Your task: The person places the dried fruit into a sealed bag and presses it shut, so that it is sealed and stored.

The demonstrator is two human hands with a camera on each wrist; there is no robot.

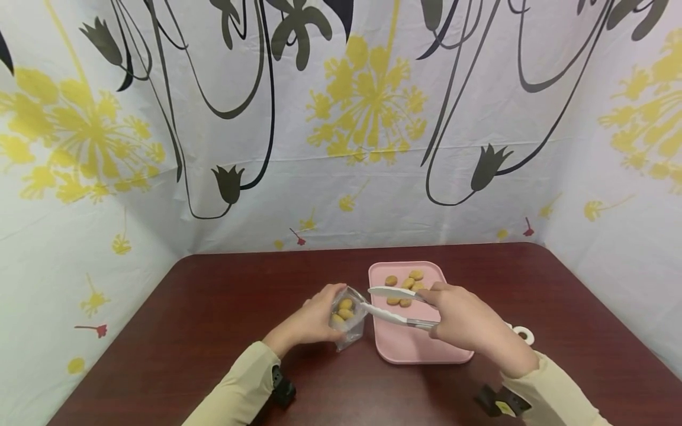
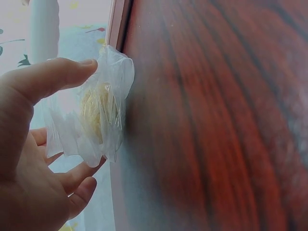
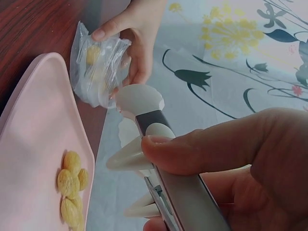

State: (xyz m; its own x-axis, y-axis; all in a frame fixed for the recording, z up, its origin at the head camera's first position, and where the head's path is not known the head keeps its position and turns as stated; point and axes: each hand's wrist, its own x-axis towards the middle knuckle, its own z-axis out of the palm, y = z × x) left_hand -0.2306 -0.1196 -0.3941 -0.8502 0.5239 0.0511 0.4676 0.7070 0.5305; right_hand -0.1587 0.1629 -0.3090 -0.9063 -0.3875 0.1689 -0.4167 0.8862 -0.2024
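My left hand holds a clear plastic bag upright over the table, thumb on one side and fingers on the other. Several yellowish-brown oval pieces lie inside it. Metal tongs with white tips are gripped by my right hand. Their two arms stand apart, with nothing seen between the tips, which are close to the bag's mouth. Beneath the tongs is a pink tray, with several similar oval pieces on its far half. Those pieces look wrinkled; their exact kind cannot be told.
The dark red wooden table carries the tray and bag. A white ring-shaped part shows just beyond my right wrist. White cloth with flower prints hangs behind the table and along both sides.
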